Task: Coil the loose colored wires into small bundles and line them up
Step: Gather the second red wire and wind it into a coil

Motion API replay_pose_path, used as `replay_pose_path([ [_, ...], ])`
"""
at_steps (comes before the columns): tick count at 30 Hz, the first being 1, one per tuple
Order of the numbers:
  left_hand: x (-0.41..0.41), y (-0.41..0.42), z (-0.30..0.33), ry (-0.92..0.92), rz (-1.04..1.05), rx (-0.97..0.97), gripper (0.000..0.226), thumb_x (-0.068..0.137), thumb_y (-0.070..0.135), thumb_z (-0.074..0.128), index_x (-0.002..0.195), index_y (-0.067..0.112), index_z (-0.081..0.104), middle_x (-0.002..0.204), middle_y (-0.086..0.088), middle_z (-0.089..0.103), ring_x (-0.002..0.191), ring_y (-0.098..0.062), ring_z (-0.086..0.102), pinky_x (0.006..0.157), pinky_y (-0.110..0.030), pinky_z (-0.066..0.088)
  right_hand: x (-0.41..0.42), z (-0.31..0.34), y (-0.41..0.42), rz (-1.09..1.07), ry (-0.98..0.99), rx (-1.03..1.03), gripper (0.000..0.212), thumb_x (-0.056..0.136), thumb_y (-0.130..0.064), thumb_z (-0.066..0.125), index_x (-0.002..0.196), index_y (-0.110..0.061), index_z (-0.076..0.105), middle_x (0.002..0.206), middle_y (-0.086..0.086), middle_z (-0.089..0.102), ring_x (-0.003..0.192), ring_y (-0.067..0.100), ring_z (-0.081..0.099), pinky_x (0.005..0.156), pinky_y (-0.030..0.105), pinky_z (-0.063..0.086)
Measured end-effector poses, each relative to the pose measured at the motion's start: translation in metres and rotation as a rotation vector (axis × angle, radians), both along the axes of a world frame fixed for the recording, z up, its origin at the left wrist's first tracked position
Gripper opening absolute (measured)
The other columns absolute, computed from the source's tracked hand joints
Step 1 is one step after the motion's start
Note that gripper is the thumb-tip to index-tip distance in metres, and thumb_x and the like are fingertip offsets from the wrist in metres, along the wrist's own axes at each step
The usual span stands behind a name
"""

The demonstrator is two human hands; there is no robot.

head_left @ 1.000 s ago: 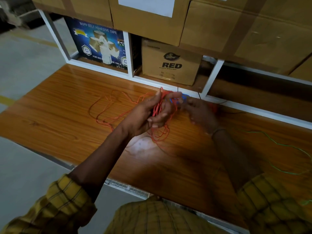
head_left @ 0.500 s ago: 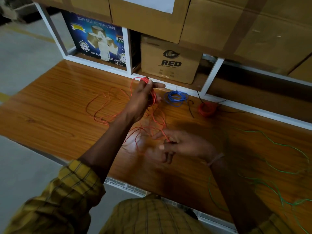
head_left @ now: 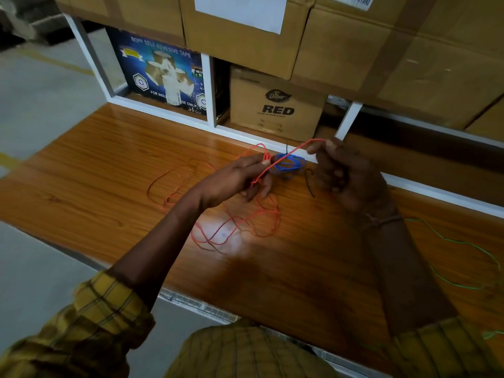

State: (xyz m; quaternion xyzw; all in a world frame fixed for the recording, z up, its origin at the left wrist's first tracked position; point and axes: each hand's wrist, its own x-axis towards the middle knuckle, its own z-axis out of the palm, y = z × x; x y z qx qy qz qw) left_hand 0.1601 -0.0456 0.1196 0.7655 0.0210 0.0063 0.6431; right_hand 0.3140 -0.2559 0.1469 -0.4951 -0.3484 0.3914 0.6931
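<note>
red wire (head_left: 289, 155) stretched taut between both hands above the wooden table (head_left: 81, 173), left hand (head_left: 240, 177) pinching its coiled end, right hand (head_left: 341, 173) pinching the other, loose loops trailing on the table, blue bundle (head_left: 290, 165) behind, green wire (head_left: 463, 244) far right

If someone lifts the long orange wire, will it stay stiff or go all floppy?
Probably floppy: the thin orange wire sprawls in loose loops on the wooden table. It looks light, pulled straight between the left hand and right hand. It may tangle where the loops cross.
</note>
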Motion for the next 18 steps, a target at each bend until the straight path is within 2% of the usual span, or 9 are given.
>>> replay_pose_path([
  [2, -0.004, 0.001, 0.004, 0.0, -0.074, -0.119, 0.052, 0.115, 0.032, 0.032, 0.143, -0.01, 0.046, 0.077, -0.022, 0.057, 0.051, -0.028, 0.026, 0.048, -0.03, 0.029, 0.012, 0.002, 0.006, -0.19, -0.142, -0.12, 0.027, 0.108, -0.022, 0.046, 0.1, -0.005, 0.065, 0.055, -0.004, 0.03, 0.044, 0.008, 0.023, 0.043, 0.025, 0.018],
  [5, -0.006, 0.003, 0.011, -0.003, -0.17, -0.421, 0.053, 0.116, 0.026, 0.023, 0.15, -0.01, 0.041, 0.072, -0.013, 0.05, 0.045, -0.017, 0.014, 0.042, -0.025, 0.024, 0.016, -0.001, 0.022, -0.433, -0.396, -0.292, 0.026, 0.103, -0.026, 0.061, 0.097, -0.002, 0.067, 0.051, -0.011, 0.042, 0.042, 0.002, 0.034, 0.041, 0.018, 0.028],
  [7, -0.005, 0.004, 0.018, -0.061, -0.235, -0.601, 0.055, 0.116, 0.024, 0.017, 0.155, -0.01, 0.034, 0.072, -0.007, 0.05, 0.044, -0.01, 0.016, 0.042, -0.024, 0.025, 0.012, -0.012, 0.034, -0.522, -0.459, -0.383, 0.035, 0.101, -0.031, 0.065, 0.098, 0.004, 0.065, 0.052, -0.013, 0.049, 0.04, 0.0, 0.043, 0.044, 0.015, 0.033],
  [9, -0.001, 0.007, 0.024, -0.156, -0.254, -0.752, 0.058, 0.115, 0.026, 0.014, 0.159, -0.009, 0.026, 0.08, -0.006, 0.054, 0.047, -0.007, 0.022, 0.046, -0.025, 0.028, 0.005, -0.025, 0.041, -0.503, -0.453, -0.443, 0.042, 0.103, -0.039, 0.06, 0.097, 0.002, 0.065, 0.058, -0.002, 0.048, 0.041, 0.001, 0.04, 0.043, 0.022, 0.031],
  [11, 0.005, 0.011, 0.03, -0.239, -0.216, -0.842, 0.058, 0.115, 0.028, 0.015, 0.16, -0.008, 0.021, 0.092, -0.007, 0.06, 0.051, -0.008, 0.027, 0.052, -0.025, 0.037, -0.008, -0.038, 0.044, -0.406, -0.472, -0.472, 0.044, 0.106, -0.04, 0.053, 0.092, -0.001, 0.067, 0.06, 0.005, 0.047, 0.039, 0.007, 0.039, 0.04, 0.021, 0.031],
  [13, 0.01, 0.015, 0.033, -0.302, -0.169, -0.904, 0.056, 0.115, 0.028, 0.016, 0.16, -0.004, 0.022, 0.106, -0.007, 0.067, 0.054, -0.007, 0.036, 0.059, -0.024, 0.044, -0.026, -0.05, 0.047, -0.312, -0.505, -0.519, 0.042, 0.108, -0.039, 0.048, 0.092, -0.004, 0.067, 0.059, 0.005, 0.049, 0.038, 0.007, 0.042, 0.038, 0.021, 0.032],
  [16, 0.018, 0.02, 0.033, -0.366, -0.074, -0.944, 0.052, 0.116, 0.027, 0.017, 0.157, -0.004, 0.026, 0.126, -0.011, 0.072, 0.064, -0.005, 0.051, 0.071, -0.025, 0.051, -0.053, -0.065, 0.051, -0.23, -0.653, -0.566, 0.025, 0.108, -0.028, 0.048, 0.098, -0.008, 0.059, 0.059, 0.005, 0.053, 0.036, 0.008, 0.046, 0.04, 0.022, 0.035],
  [18, 0.023, 0.02, 0.03, -0.369, -0.011, -0.93, 0.056, 0.117, 0.028, 0.016, 0.156, -0.01, 0.027, 0.129, -0.028, 0.067, 0.074, -0.005, 0.053, 0.081, -0.026, 0.053, -0.063, -0.075, 0.055, -0.153, -0.818, -0.6, 0.009, 0.105, -0.022, 0.053, 0.107, -0.013, 0.052, 0.065, -0.005, 0.054, 0.048, 0.014, 0.056, 0.049, 0.025, 0.04],
])
